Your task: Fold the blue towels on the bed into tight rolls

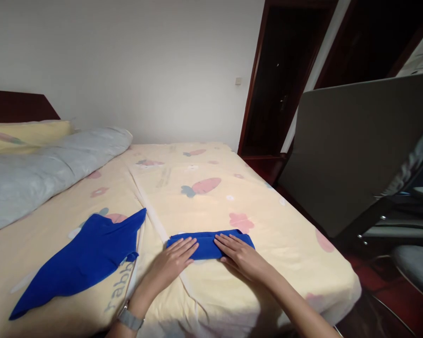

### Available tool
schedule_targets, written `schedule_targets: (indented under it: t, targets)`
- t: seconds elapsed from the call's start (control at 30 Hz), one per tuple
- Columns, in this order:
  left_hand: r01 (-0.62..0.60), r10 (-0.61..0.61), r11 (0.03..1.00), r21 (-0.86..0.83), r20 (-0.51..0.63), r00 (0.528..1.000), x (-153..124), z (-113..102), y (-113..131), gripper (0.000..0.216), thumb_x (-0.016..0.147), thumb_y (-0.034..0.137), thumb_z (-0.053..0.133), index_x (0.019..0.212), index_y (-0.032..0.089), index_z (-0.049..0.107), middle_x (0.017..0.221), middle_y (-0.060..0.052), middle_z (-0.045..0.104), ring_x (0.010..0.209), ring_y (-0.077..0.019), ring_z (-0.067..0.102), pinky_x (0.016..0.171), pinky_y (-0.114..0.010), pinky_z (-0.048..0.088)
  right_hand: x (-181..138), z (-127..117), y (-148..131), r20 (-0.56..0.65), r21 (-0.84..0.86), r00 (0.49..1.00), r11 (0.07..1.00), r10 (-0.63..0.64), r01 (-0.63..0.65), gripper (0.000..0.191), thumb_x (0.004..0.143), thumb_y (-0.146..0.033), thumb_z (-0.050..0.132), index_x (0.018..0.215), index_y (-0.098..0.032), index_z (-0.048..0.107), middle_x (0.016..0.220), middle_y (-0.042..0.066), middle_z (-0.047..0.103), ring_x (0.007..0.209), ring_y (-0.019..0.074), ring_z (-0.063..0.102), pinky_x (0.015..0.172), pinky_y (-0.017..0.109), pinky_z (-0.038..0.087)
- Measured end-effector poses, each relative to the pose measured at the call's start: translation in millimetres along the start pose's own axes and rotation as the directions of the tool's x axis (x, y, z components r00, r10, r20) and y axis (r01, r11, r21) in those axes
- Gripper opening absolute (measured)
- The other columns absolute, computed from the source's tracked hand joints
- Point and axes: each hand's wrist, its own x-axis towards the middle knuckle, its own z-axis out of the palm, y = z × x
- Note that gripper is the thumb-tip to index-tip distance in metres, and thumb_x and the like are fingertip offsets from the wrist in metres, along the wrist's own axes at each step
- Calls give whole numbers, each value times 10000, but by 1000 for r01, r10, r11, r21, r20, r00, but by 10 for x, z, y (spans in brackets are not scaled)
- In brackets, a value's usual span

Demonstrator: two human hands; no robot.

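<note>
A blue cloth (206, 246), folded into a long narrow bundle, lies on the bed in front of me. My left hand (176, 259) rests flat on its left end, fingers stretched out. On its right part lies my right hand (240, 256), palm down with the fingers extended. Neither hand is closed around the fabric. To the left, a second blue cloth (86, 256) is spread loosely on the sheet, with pointed corners, apart from both hands. A watch with a grey band (130, 319) is on my left wrist.
The bed (268, 225) has a yellow sheet with carrot and flower prints. A grey rolled quilt (56, 159) and a yellow pillow (31, 131) lie at the left. Right of the bed stand a large dark panel (348, 150) and a round stool (418, 267). A dark door (285, 84) is behind.
</note>
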Motion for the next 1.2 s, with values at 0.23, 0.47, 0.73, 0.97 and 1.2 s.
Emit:
schedule_targets:
  t: [0.23,0.47,0.73,0.97,1.2]
  targets:
    - [91,-86,985,-149,38,996,-268,15,-193,521,1029,271,515,1534,330,401,1509,-36,545,1356,-206,556,1167,-436,460,-319,-35,377,-75,70,990,991,116,-110,471,1003,-265,576,1470,-273,523,1477,66,533,1348,288,532,1175,505,418]
    - [86,-90,990,-114,-27,996,-121,-135,-83,451,1024,338,525,1471,276,516,1449,-47,609,1328,-235,586,1142,-428,486,-203,-97,232,-102,3,994,999,48,-48,506,1003,-320,582,1489,-206,500,1486,109,519,1375,296,501,1187,494,400]
    - [-23,22,999,-42,-19,1000,247,116,132,539,1032,351,509,1546,239,390,1496,-74,561,1356,-231,557,1150,-414,474,247,215,-115,-54,-37,995,996,-78,76,532,1001,-291,592,1497,-141,474,1471,170,521,1353,299,525,1143,486,453]
    - [22,-21,996,-87,9,1000,-89,67,-124,534,1027,289,521,1545,296,389,1498,-45,557,1346,-211,567,1152,-400,478,-227,-28,224,-101,110,991,991,84,-72,494,989,-229,597,1475,-263,516,1468,87,540,1325,288,557,1155,504,439]
    - [115,-114,976,-185,17,993,-228,-23,-206,527,1008,318,560,1518,345,432,1499,-20,551,1347,-217,565,1163,-414,464,-445,-190,342,-78,204,971,957,226,-207,483,966,-290,628,1444,-276,560,1470,63,545,1345,304,535,1163,498,431]
